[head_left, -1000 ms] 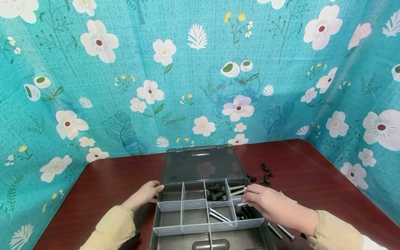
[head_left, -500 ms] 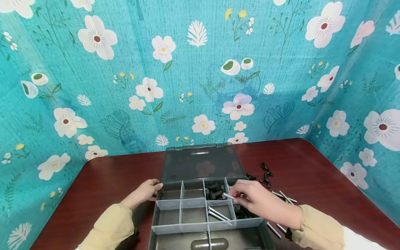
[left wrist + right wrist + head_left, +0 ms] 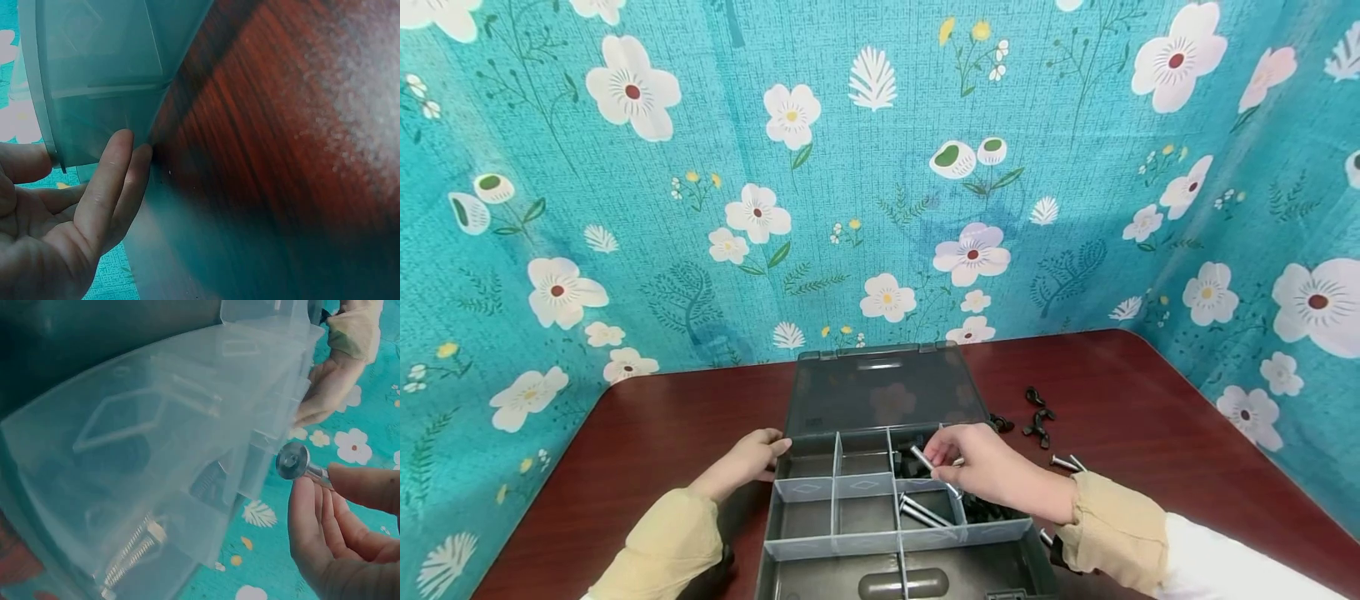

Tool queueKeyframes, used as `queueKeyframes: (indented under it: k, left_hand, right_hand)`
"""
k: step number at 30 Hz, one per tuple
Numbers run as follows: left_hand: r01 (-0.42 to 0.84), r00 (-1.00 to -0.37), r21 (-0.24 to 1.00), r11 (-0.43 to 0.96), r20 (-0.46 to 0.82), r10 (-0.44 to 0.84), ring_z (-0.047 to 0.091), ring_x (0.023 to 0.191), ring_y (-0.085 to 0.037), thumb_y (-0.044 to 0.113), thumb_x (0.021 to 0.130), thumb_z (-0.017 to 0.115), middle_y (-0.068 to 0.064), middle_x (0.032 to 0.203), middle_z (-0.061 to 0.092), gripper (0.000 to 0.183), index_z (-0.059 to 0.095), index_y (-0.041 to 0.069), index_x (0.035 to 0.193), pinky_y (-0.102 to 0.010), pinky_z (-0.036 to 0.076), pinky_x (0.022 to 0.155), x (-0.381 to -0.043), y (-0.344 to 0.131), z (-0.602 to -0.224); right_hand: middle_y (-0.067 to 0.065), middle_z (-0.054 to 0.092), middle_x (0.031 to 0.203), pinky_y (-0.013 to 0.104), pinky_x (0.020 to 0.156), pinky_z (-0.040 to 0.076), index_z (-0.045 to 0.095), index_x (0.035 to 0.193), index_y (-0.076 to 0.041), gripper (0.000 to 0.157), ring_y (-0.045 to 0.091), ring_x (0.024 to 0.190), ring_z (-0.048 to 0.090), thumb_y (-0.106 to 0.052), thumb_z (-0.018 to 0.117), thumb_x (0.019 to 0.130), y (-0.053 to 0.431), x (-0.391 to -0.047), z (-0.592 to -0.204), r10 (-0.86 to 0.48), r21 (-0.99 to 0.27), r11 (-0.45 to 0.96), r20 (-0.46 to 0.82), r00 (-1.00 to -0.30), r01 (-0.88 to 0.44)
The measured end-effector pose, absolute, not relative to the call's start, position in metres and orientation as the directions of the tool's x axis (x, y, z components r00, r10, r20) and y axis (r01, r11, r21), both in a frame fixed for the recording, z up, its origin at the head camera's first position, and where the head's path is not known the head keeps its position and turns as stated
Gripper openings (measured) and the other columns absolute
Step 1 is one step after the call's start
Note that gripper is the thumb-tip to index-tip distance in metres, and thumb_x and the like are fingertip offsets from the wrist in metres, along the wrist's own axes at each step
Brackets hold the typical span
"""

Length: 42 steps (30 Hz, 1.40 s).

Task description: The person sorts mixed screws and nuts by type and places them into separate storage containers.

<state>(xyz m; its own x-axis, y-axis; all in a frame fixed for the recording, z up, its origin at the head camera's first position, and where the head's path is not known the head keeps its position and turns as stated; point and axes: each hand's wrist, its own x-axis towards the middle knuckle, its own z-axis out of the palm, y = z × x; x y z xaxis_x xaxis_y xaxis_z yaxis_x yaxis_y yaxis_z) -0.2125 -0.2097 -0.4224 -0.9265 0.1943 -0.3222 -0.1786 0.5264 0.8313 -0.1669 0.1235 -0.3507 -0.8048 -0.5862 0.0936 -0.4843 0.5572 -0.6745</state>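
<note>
A grey translucent organizer box (image 3: 835, 550) stands on the table, divided into compartments. My left hand (image 3: 748, 462) holds its back left corner; in the left wrist view the thumb meets the rim while the fingers (image 3: 109, 181) lie against the outer wall. Above the box's right half, my right hand (image 3: 977, 462) pinches a silver screw (image 3: 922, 458) between thumb and fingers. Its flat round head (image 3: 292, 460) faces the right wrist camera. Silver screws (image 3: 921, 512) lie in a middle-row compartment. Black bolts (image 3: 910, 462) fill a back compartment, partly hidden by my hand.
The box's lid (image 3: 880, 392) lies open toward the back. Black wing-shaped pieces (image 3: 1037, 425) are scattered on the dark red table (image 3: 1120, 392) to the right, near loose screws (image 3: 1063, 462). Dark pieces (image 3: 992, 508) sit in the right compartment. A floral curtain (image 3: 850, 208) hangs behind.
My right hand has moved left, from the right-hand compartments toward the middle, carrying the screw, which now tilts differently. The left hand stays at the box corner.
</note>
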Motion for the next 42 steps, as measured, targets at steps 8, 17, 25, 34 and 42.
queueKeyframes:
  k: [8,17,25,34,42]
  left_hand:
    - [-0.212,-0.932,0.818,0.535,-0.333,0.141,0.045,0.111,-0.047,0.011,0.098,0.040,-0.037,0.124,0.041,0.048,0.026,-0.022,0.130,-0.045,0.053,0.077,-0.206,-0.201,-0.411]
    - [-0.203,-0.935,0.809,0.552,-0.328,0.138,0.045,0.111,-0.046,0.009,0.098,0.039,-0.036,0.123,0.043,0.045,0.028,-0.022,0.129,-0.044,0.053,0.078,-0.202,-0.198,-0.407]
    - [-0.207,-0.937,0.811,0.547,-0.325,0.127,0.046,0.110,-0.046,0.008,0.097,0.039,-0.036,0.121,0.045,0.045,0.029,-0.022,0.128,-0.044,0.053,0.077,-0.202,-0.199,-0.408]
    - [-0.202,-0.938,0.812,0.547,-0.321,0.130,0.048,0.108,-0.044,0.009,0.097,0.040,-0.035,0.119,0.045,0.045,0.030,-0.022,0.128,-0.044,0.054,0.076,-0.203,-0.199,-0.408]
    - [-0.203,-0.935,0.814,0.544,-0.327,0.140,0.046,0.110,-0.046,0.009,0.097,0.040,-0.037,0.121,0.043,0.046,0.028,-0.023,0.128,-0.044,0.053,0.077,-0.203,-0.199,-0.408]
  right_hand:
    - [-0.007,0.058,0.073,0.020,0.056,0.047,0.063,0.085,-0.007,0.008,0.003,0.066,0.053,-0.001,0.066,0.080,0.112,-0.168,-0.362,-0.635,-0.654,0.568,0.039,-0.772,-0.500]
    - [-0.005,0.059,0.073,0.019,0.056,0.048,0.063,0.085,-0.006,0.009,0.002,0.065,0.053,0.001,0.066,0.080,0.111,-0.167,-0.365,-0.666,-0.609,0.589,0.006,-0.746,-0.532]
    - [-0.001,0.063,0.082,0.018,0.059,0.050,0.065,0.092,-0.006,0.010,0.000,0.070,0.056,-0.004,0.065,0.082,0.118,-0.167,-0.359,-0.713,-0.557,0.594,-0.032,-0.700,-0.579]
    - [-0.003,0.060,0.088,0.020,0.061,0.050,0.064,0.093,-0.012,0.011,0.002,0.076,0.056,-0.011,0.066,0.082,0.137,-0.161,-0.338,-0.717,-0.396,0.627,0.044,-0.696,-0.671]
    - [-0.005,0.056,0.085,0.022,0.059,0.049,0.063,0.089,-0.013,0.013,0.009,0.074,0.057,-0.009,0.070,0.079,0.162,-0.166,-0.317,-0.656,-0.270,0.710,0.082,-0.750,-0.650]
